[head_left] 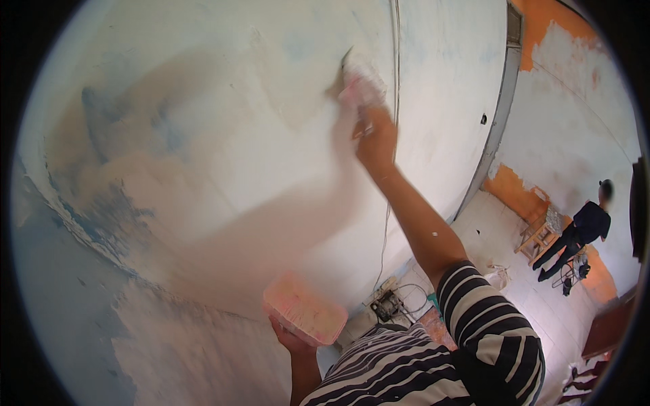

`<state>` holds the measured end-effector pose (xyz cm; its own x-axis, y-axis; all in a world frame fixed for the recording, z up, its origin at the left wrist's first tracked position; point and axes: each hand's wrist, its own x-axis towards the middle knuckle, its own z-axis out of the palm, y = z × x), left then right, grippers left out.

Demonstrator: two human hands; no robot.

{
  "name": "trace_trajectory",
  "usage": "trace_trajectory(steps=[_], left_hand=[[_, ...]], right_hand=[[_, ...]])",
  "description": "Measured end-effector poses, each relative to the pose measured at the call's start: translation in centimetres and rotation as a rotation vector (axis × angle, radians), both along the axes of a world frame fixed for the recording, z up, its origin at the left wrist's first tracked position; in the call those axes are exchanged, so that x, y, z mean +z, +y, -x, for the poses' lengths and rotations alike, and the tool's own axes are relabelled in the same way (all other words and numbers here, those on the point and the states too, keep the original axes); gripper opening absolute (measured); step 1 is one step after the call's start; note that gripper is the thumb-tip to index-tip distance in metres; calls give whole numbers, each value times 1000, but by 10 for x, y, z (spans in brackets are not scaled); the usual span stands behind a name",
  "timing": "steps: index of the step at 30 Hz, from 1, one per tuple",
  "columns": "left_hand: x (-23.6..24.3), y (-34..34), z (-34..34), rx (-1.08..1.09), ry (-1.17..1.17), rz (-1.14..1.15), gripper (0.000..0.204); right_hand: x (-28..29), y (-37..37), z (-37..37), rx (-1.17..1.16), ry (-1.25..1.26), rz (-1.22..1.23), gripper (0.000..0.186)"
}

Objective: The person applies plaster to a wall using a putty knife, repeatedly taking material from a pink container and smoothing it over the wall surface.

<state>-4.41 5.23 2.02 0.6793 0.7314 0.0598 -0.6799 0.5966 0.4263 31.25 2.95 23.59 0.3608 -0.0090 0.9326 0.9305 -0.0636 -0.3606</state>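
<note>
My right hand (pixel 377 139) is raised on an outstretched arm, its fingers closed round the handle of a putty knife (pixel 363 82). The wide blade, whitish and smeared by motion, is at the pale wall (pixel 284 162), close to a thin vertical cable. Whether its edge touches the plaster I cannot tell. Lower down, my left hand (pixel 292 338) grips a pinkish tub (pixel 306 308) from beneath and the side. White streaks coat the tub, and its contents are not clear to see. Blue and grey patches show through the wall's white coat on the left.
A cable (pixel 397 81) runs down the wall. Below it, a dark device with wires (pixel 387 306) sits near the floor. To the right are a door frame (pixel 497 115) and a wooden stool (pixel 538 240). A person in dark clothes (pixel 588 227) stands by an orange-and-white wall.
</note>
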Motion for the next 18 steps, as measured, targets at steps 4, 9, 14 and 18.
trace_trajectory(steps=[4, 9, 14, 18], left_hand=[[-5, -1, 6, 37, 57, -5, 70], [6, -10, 3, 25, 15, -21, 70], [-13, -4, -1, -49, -5, 13, 69], [1, -13, -3, -25, 12, 22, 70]], right_hand=[[-91, 5, 87, 157, -342, 266, 61], [-13, -27, 55, 46, -123, -2, 54], [-31, 2, 34, -117, -257, 227, 58], [-75, -22, 91, 252, -371, 450, 56]])
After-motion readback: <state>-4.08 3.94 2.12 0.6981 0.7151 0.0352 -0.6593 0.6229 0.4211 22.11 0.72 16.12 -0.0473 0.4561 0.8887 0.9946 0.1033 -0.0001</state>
